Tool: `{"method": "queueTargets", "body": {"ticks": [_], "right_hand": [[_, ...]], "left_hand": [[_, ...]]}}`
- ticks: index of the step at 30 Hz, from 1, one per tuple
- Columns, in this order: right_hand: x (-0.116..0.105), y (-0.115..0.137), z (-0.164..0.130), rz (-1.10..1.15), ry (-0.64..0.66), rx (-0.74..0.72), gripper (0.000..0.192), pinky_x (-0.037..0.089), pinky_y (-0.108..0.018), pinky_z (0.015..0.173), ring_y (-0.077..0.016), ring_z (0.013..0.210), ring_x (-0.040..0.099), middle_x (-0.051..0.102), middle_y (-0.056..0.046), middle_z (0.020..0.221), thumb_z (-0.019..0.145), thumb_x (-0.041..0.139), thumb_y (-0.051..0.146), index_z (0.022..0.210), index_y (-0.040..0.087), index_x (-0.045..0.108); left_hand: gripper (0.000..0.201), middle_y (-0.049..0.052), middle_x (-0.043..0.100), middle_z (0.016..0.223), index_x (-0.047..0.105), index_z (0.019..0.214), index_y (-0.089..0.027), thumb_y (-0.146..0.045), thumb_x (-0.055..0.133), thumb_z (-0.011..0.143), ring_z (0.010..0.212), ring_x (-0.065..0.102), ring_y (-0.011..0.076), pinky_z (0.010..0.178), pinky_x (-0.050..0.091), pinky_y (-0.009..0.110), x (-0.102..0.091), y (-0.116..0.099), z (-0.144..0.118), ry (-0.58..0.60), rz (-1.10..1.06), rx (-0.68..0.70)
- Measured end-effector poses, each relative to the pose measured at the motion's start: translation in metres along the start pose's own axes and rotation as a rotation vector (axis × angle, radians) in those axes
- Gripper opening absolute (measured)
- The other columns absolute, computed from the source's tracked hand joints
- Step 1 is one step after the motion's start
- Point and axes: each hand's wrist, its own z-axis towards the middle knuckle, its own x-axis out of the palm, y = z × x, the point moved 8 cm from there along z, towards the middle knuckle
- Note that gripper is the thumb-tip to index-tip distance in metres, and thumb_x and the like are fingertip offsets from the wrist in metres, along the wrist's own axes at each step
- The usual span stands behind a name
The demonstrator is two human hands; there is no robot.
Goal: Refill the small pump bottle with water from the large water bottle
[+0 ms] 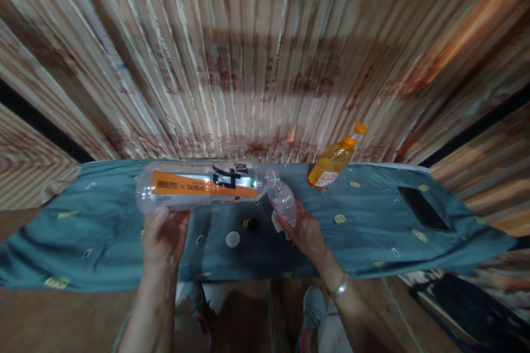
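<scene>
Left hand (163, 237) wrapped around the base end of a large clear plastic bottle with an orange label (199, 185), held on its side above the teal cloth-covered tabletop (103, 231), open neck pointing right. On the cloth below, a small white round cap (232, 239) and, just beside it, a dark cap (250, 224), blurred. Right hand (304, 231) closed around a small clear plastic bottle (282, 201), tilted, its mouth meeting the big bottle's neck, apparently touching. Farther right, an orange pump bottle (333, 162) standing near the back edge, then a flat black phone (423, 208) lying well apart.
</scene>
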Motion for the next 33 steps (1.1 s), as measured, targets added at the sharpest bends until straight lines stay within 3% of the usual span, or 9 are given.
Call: {"method": "queueTargets", "body": {"ticks": [3,9,15,19,23,29,33], "right_hand": [[0.0001,-0.0002,-0.0004,0.0,0.002,0.005,0.052,0.07,-0.054,0.077,-0.0348,0.089,0.08,0.081,-0.018,0.102,0.106,0.058,0.056,0.145,0.02,0.06],[0.0006,-0.0024,-0.0016,-0.006,0.038,0.035,0.052,0.068,-0.051,0.075,-0.0349,0.088,0.08,0.081,-0.02,0.101,0.105,0.06,0.052,0.142,0.016,0.06],[-0.0013,0.0005,-0.0019,0.007,0.03,0.033,0.047,0.069,-0.055,0.081,-0.0346,0.097,0.081,0.081,-0.019,0.11,0.105,0.063,0.048,0.144,0.022,0.058],[-0.0012,-0.0003,-0.0027,-0.001,0.02,0.036,0.049,0.069,-0.054,0.083,-0.0352,0.096,0.081,0.081,-0.022,0.109,0.105,0.063,0.049,0.141,0.017,0.06],[0.0012,-0.0035,-0.0031,-0.026,0.045,0.044,0.051,0.069,-0.052,0.079,-0.0342,0.092,0.081,0.082,-0.019,0.105,0.104,0.063,0.052,0.145,0.02,0.06],[-0.0008,-0.0035,-0.0031,-0.008,0.026,0.04,0.053,0.068,-0.051,0.077,-0.0338,0.087,0.079,0.081,-0.019,0.1,0.105,0.06,0.056,0.142,0.018,0.06],[-0.0014,-0.0031,-0.0036,0.002,0.028,0.032,0.054,0.068,-0.052,0.079,-0.0342,0.092,0.079,0.081,-0.021,0.106,0.105,0.06,0.057,0.145,0.02,0.058]], "left_hand": [[0.051,0.002,0.082,0.088,0.077,0.102,-0.031,-0.047,0.092,0.057,0.089,0.079,0.0297,0.078,0.068,0.042,0.0008,-0.0014,-0.0005,-0.018,0.017,0.01],[0.064,-0.001,0.083,0.088,0.079,0.109,-0.037,-0.041,0.089,0.046,0.093,0.08,0.0306,0.08,0.067,0.04,0.0006,-0.0032,-0.0045,-0.169,0.007,-0.042],[0.054,-0.001,0.082,0.084,0.081,0.099,-0.036,-0.043,0.089,0.046,0.091,0.08,0.031,0.085,0.067,0.044,0.0037,-0.0046,-0.0044,-0.162,0.02,-0.031],[0.055,-0.002,0.08,0.077,0.081,0.096,-0.035,-0.043,0.09,0.043,0.082,0.078,0.0285,0.081,0.067,0.042,0.0044,-0.0049,-0.006,-0.198,0.006,-0.039],[0.054,0.001,0.081,0.081,0.08,0.094,-0.034,-0.045,0.09,0.043,0.093,0.079,0.0336,0.086,0.068,0.048,0.0068,-0.0044,-0.0063,-0.178,0.023,-0.054],[0.052,0.001,0.081,0.081,0.08,0.097,-0.033,-0.041,0.09,0.047,0.09,0.079,0.0318,0.091,0.068,0.05,0.0019,-0.0007,-0.0044,-0.16,-0.01,-0.06],[0.055,0.002,0.082,0.087,0.08,0.1,-0.033,-0.042,0.091,0.047,0.102,0.08,0.0355,0.095,0.068,0.053,0.0061,-0.0018,-0.0045,-0.137,-0.019,-0.053]]}}
